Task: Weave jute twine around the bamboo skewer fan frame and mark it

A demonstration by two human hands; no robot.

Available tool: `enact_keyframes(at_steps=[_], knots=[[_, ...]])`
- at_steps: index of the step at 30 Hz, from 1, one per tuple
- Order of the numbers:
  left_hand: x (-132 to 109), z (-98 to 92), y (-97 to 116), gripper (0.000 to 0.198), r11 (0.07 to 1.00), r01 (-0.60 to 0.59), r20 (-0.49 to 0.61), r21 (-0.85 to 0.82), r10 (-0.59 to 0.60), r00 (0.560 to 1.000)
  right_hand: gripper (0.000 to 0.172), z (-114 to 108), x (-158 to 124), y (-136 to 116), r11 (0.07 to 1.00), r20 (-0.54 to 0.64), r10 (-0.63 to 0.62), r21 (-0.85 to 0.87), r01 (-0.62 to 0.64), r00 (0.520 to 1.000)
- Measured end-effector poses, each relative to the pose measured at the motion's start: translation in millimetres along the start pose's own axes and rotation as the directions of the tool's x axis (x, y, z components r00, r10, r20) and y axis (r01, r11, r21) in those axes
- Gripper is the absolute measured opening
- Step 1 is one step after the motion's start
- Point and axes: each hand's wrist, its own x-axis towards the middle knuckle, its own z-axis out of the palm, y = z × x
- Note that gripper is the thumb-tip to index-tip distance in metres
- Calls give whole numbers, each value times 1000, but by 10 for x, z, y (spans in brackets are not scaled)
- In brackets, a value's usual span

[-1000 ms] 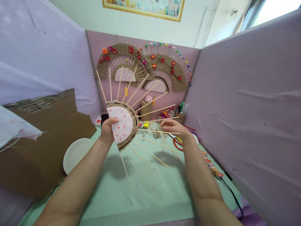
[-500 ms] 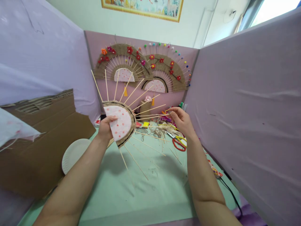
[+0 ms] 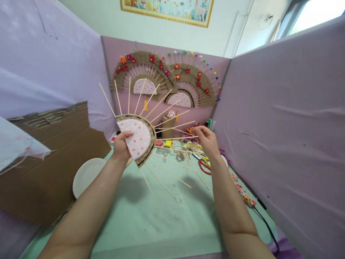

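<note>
My left hand [image 3: 122,145] grips a half-round fan base [image 3: 138,138] by its straight edge, thumb on the white, red-dotted face. Brown twine and a dark band edge its curve. Thin wooden sticks [image 3: 159,109] radiate outward from it. To the right, my right hand [image 3: 207,142] is pinched near the stick tips. A thin strand of twine [image 3: 172,128] runs from the fan's edge to these fingers. Below that hand lie scissors [image 3: 204,167] with red and yellow handles, partly covered by the wrist.
Two decorated twine fans [image 3: 145,57] lean on the pink back panel. Loose twine and stick pieces [image 3: 185,183] lie on the green table [image 3: 161,226]. At left are a white paper plate [image 3: 83,178] and brown cardboard [image 3: 59,158]. Lilac cloth walls [image 3: 283,126] stand either side.
The fan has turned slightly counter-clockwise, so its sticks point higher. My right hand has dipped a little, and the strand of twine now shows more clearly. The view has shifted slightly.
</note>
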Motion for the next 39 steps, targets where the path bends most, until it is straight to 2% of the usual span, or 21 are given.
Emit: enact_keyframes(at_steps=[3, 5, 7, 10, 11, 13, 19, 23, 25, 26, 29, 31, 34, 36, 39], knots=[[0, 15, 3, 40, 999, -38, -42, -24, 37, 998, 25, 124, -31, 62, 996, 184, 77, -50, -69, 980], [9, 16, 7, 39, 997, -61, -60, -41, 59, 996, 27, 216, -71, 51, 989, 340, 123, -114, -89, 932], [20, 13, 8, 38, 995, -82, -63, -60, 78, 995, 30, 306, -118, -4, 978, 530, 175, -188, -86, 829], [23, 13, -2, 37, 991, -97, -59, -87, 92, 994, 31, 429, -178, -111, 969, 749, 202, -248, -17, 631], [20, 15, -9, 37, 991, -93, -53, -95, 88, 995, 30, 464, -193, -135, 969, 785, 195, -247, 8, 588], [10, 20, -30, 36, 990, -76, -37, -115, 72, 997, 30, 520, -217, -150, 974, 821, 178, -227, 24, 543], [-29, 31, -141, 39, 989, 22, 13, -147, -21, 1000, 26, 592, -268, -33, 978, 865, 203, -200, -56, 458], [-63, 45, -219, 45, 986, 100, 60, -132, -93, 994, 25, 599, -273, -3, 981, 890, 186, -194, -24, 417], [-72, 49, -243, 47, 984, 123, 68, -132, -115, 991, 29, 587, -269, -5, 985, 889, 160, -174, -8, 430], [-72, 48, -251, 47, 983, 129, 72, -133, -120, 990, 34, 580, -268, -3, 988, 878, 142, -152, -15, 457], [-60, 37, -267, 46, 981, 135, 85, -141, -124, 989, 53, 573, -271, 29, 994, 785, 108, -63, -94, 610], [-48, 25, -275, 44, 980, 142, 90, -141, -130, 987, 55, 584, -272, 67, 989, 688, 129, -34, -145, 714], [-32, 10, -283, 43, 979, 151, 99, -136, -138, 986, 58, 605, -258, 118, 977, 520, 198, -36, -211, 831], [-26, 5, -287, 45, 980, 149, 92, -136, -137, 986, 66, 605, -237, 134, 963, 403, 264, -58, -264, 876], [-26, 11, -290, 47, 979, 151, 84, -139, -141, 987, 74, 587, -203, 113, 945, 307, 325, -64, -321, 895]])
